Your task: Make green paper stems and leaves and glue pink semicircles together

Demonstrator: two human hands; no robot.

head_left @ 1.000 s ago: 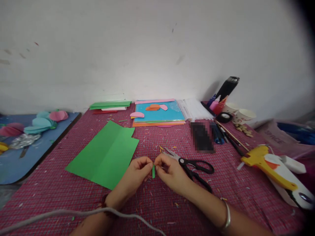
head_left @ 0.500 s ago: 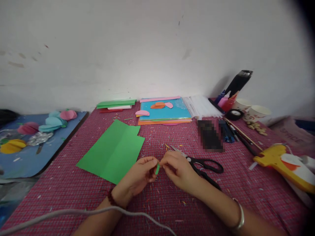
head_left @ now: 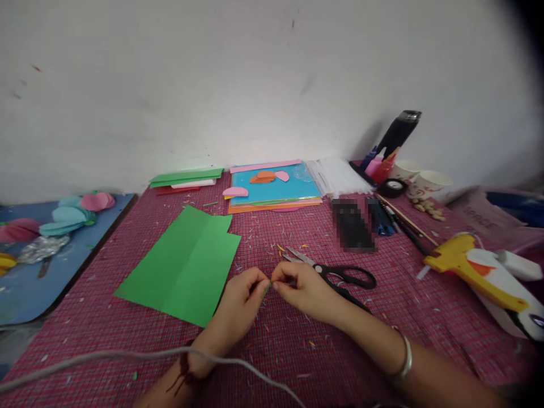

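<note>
My left hand (head_left: 243, 299) is closed in a pinch above the table, with a tiny bit of green paper strip (head_left: 267, 286) showing at its fingertips. Facing it, my right hand (head_left: 304, 290) pinches at the same spot, thumb against forefinger; the fingers hide most of the strip. Partly under and behind the right hand lie black-handled scissors (head_left: 346, 276), blades slightly apart. A large green paper sheet (head_left: 187, 266), creased down the middle with a notched corner, lies flat to the left of my hands.
A grey cable (head_left: 127, 355) crosses in front of my left forearm. At the right rests a yellow and white glue gun (head_left: 454, 255). Coloured sheets (head_left: 276, 192), white sticks (head_left: 340, 175), paper cups (head_left: 431, 184) and a black bottle (head_left: 399, 133) stand or lie along the back.
My left hand has turned, and its fingertips now cover most of the green strip that showed before. Both hands stay close together. The view has shifted slightly to the right.
</note>
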